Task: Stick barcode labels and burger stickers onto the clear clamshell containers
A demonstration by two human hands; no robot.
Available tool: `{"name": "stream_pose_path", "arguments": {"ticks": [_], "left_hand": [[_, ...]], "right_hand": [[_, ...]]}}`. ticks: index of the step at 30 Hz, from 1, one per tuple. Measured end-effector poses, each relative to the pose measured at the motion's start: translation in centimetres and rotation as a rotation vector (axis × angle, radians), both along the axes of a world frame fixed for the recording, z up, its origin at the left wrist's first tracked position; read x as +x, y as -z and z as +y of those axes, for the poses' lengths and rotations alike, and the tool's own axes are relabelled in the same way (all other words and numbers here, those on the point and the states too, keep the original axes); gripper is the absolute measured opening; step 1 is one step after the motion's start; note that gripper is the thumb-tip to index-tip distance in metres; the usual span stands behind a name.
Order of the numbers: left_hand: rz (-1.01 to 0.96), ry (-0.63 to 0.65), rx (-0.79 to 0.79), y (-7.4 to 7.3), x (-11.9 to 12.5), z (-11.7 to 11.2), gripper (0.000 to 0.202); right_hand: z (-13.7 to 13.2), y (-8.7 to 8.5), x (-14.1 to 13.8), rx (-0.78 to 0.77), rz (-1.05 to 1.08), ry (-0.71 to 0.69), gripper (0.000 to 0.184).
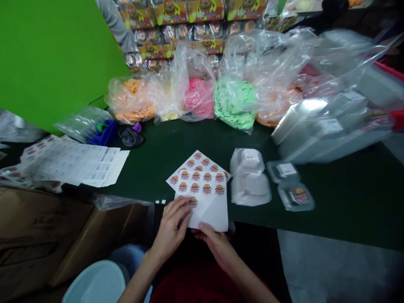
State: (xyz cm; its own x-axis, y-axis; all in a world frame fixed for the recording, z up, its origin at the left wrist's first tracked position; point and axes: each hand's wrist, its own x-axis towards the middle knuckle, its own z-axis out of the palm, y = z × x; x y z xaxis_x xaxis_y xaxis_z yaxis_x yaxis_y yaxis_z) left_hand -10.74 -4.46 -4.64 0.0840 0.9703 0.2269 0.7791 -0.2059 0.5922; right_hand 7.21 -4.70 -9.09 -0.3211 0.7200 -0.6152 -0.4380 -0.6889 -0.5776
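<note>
A white sheet of burger stickers (206,210) lies at the table's front edge, with a second sticker sheet (197,158) turned at an angle beneath it. Its lower part is bare backing. My right hand (216,242) pinches the bottom edge, thumb on top and fingers below. Over the left side of the sheet rests my left hand (173,221), fingers bent and the thumb apart from them. Its fingertips touch the sheet beside a single burger sticker (193,201). To the right are clear hinged boxes (251,189), and a smaller pair of lids and bases (296,198) bearing a burger sticker.
Bags of orange, pink and green pieces (235,103) line the back. Stacked clear boxes (315,126) stand at right. Printed label sheets (97,164) and a blue tape dispenser (104,134) lie left. Below are cartons (34,235) and a pale basin (94,284).
</note>
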Motion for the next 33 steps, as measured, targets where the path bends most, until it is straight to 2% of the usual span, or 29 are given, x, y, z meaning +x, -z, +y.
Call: {"name": "stream_pose_path", "arguments": {"ticks": [6, 11, 16, 19, 22, 24, 28, 30, 33], "left_hand": [[-0.117, 0.006, -0.034, -0.6, 0.6, -0.2, 0.019], [-0.197, 0.008, -0.069, -0.7, 0.8, 0.0, 0.018], [-0.242, -0.077, -0.137, -1.4, 0.6, -0.3, 0.016], [-0.230, -0.073, -0.133, -1.7, 0.7, -0.4, 0.014], [-0.211, -0.056, -0.110, -1.6, 0.8, -0.7, 0.012], [-0.177, -0.040, -0.089, -1.2, 0.8, -0.9, 0.013], [-0.044, 0.020, -0.046, -0.4, 0.8, -1.2, 0.015], [-0.005, 0.035, -0.022, -0.4, 0.9, -1.2, 0.016], [-0.051, 0.009, -0.032, -0.8, 1.3, -0.9, 0.017]], "right_hand": [[-0.7, -0.5, 0.5, 0.105, -0.154, -0.105, 0.047], [-0.5, -0.6, -0.8, 0.157, -0.157, -0.057, 0.042], [-0.3, -0.8, -0.7, 0.218, -0.258, -0.109, 0.058], [-0.6, -0.8, -0.3, 0.215, -0.254, -0.130, 0.051], [-0.9, -0.8, -0.2, 0.171, -0.226, -0.072, 0.043], [-1.0, -0.8, 0.0, 0.169, -0.243, -0.081, 0.043], [-1.1, -0.8, 0.4, 0.209, -0.351, -0.207, 0.047], [-1.1, -1.0, 0.6, 0.210, -0.361, -0.223, 0.048], [-1.2, -1.2, 0.5, 0.203, -0.356, -0.215, 0.050]]}}
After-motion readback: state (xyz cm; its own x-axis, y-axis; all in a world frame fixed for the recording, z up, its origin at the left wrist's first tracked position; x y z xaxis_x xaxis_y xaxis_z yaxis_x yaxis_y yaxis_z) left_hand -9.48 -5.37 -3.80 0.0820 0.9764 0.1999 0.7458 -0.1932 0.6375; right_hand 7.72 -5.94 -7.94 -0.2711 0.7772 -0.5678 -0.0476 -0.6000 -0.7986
